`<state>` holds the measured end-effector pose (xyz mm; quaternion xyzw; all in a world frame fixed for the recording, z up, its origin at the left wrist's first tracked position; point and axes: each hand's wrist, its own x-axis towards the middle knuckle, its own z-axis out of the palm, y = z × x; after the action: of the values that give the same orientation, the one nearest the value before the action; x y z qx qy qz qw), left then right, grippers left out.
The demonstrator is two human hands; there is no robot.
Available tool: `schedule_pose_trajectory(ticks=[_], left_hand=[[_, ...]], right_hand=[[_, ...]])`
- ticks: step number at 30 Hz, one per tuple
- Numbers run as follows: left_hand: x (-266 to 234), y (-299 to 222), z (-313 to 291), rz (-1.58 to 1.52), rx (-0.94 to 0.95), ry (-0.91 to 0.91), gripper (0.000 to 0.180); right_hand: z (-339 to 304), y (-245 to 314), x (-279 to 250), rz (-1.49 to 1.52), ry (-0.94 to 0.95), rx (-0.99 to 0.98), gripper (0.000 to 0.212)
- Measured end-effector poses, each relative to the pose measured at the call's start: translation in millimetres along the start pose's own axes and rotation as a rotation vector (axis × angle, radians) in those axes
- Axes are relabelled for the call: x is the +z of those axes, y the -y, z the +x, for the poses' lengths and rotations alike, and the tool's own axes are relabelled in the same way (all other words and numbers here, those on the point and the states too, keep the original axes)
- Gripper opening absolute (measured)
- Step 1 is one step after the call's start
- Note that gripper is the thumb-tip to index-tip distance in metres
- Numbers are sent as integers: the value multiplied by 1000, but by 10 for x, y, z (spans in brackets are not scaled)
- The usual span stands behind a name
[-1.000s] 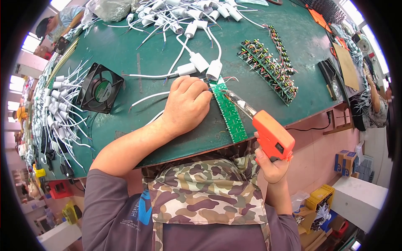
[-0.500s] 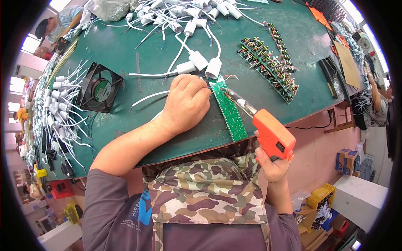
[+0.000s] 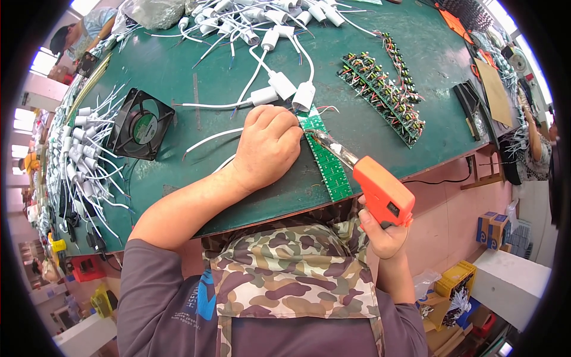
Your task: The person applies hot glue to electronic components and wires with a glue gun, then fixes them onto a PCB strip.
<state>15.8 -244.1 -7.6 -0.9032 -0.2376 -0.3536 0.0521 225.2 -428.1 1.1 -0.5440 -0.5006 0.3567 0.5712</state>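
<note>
My right hand (image 3: 385, 235) grips an orange soldering gun (image 3: 383, 190) by its handle. The gun's metal tip reaches over the upper part of a green circuit board strip (image 3: 330, 169), next to my left fingers. My left hand (image 3: 269, 143) is closed at the board's left edge. Its fingertips face down and away, so what they pinch is hidden. A white cable (image 3: 205, 140) with bare wire ends runs in under that hand. White cylindrical lamp holders (image 3: 303, 96) with cables lie just beyond the board, and a thin wire shows beside its far end.
A black fan (image 3: 141, 125) stands left, beside piled white cabled holders (image 3: 83, 149). More holders (image 3: 250, 18) are heaped at the far side. Populated circuit boards (image 3: 383, 89) lie right, with a black tray (image 3: 470, 110) beyond. A co-worker (image 3: 89, 35) is far left.
The soldering gun and my right hand have moved slightly left, bringing the tip closer to my left fingers. My left hand has shifted a little, and the white cable beneath it moved slightly.
</note>
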Motion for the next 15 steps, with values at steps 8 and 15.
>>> schedule_pose_trajectory(ticks=[8, 15], left_hand=[[5, 8, -10, -10, 4, -6, 16], [-17, 10, -18, -39, -4, 14, 19]], right_hand=[[-22, -47, -26, -6, 18, 22, 27], [-44, -42, -38, -16, 23, 59, 25]])
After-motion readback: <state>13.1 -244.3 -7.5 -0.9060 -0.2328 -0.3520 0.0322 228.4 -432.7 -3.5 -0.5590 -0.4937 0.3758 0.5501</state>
